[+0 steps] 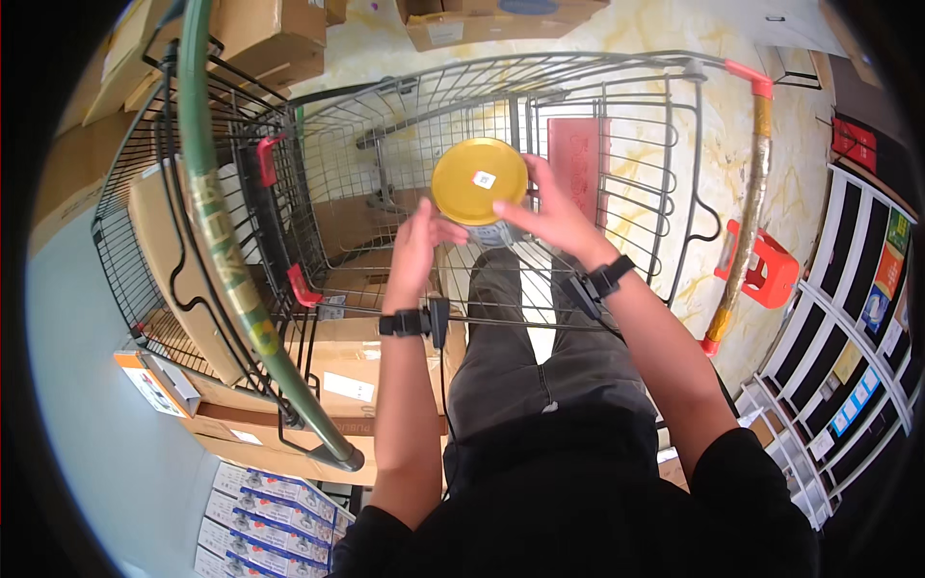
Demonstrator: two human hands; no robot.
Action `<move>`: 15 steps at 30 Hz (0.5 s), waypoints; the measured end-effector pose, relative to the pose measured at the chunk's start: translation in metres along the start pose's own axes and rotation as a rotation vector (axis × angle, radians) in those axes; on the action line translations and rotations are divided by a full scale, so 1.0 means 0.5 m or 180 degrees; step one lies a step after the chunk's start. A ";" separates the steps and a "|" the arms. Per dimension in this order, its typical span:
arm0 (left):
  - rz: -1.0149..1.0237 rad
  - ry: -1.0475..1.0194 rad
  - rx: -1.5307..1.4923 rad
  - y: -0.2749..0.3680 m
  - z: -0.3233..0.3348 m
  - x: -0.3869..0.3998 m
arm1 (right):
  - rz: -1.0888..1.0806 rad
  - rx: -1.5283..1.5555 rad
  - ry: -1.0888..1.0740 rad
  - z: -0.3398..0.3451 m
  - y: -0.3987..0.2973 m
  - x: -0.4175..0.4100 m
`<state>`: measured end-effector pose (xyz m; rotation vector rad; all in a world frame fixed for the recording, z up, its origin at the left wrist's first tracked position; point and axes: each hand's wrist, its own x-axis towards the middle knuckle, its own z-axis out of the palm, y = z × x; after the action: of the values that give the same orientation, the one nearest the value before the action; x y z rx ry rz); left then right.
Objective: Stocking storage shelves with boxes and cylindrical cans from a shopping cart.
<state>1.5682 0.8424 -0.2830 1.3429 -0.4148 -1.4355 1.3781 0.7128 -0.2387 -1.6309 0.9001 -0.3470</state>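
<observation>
A canister with a round gold lid [479, 179] is held upright over a wire shopping cart [498, 318]. A small white sticker is on its lid. My right hand [553, 209] grips the canister from the right, the thumb at the lid's rim and the fingers behind it. My left hand [425, 246] is beside its lower left, fingers apart; whether it touches the canister cannot be told. Beneath the hands, the cart's wire basket shows the floor through its mesh. A red plastic panel [578, 173] sits in the cart, right of the canister.
A second cart with a green handle [231, 260] stands at the left, holding a flat cardboard box [181, 267]. Cardboard boxes [340, 354] and stacked printed cartons [267, 520] lie at lower left. At the right are a red plastic stool [772, 271] and white shelving [831, 311].
</observation>
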 end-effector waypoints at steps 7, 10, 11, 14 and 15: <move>0.0714 0.0016 0.0077 0.062 0.075 -0.121 | -0.0339 0.0548 -0.0304 -0.081 -0.118 -0.110; 0.1244 -0.0107 0.0490 0.098 0.103 -0.142 | -0.0437 0.0349 -0.0114 -0.117 -0.192 -0.162; 0.1747 0.0088 0.0909 0.116 0.113 -0.146 | -0.0511 0.0339 -0.0077 -0.126 -0.195 -0.176; 0.2877 0.0019 0.1958 0.166 0.153 -0.134 | -0.0693 0.0720 0.0191 -0.156 -0.181 -0.213; 0.3000 -0.0050 0.1987 0.172 0.174 -0.130 | -0.0803 0.0705 0.0279 -0.159 -0.180 -0.215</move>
<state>1.5175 0.8316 -0.1546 1.3062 -1.3737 -0.5252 1.2877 0.7355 -0.1072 -1.5333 0.6936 -0.6739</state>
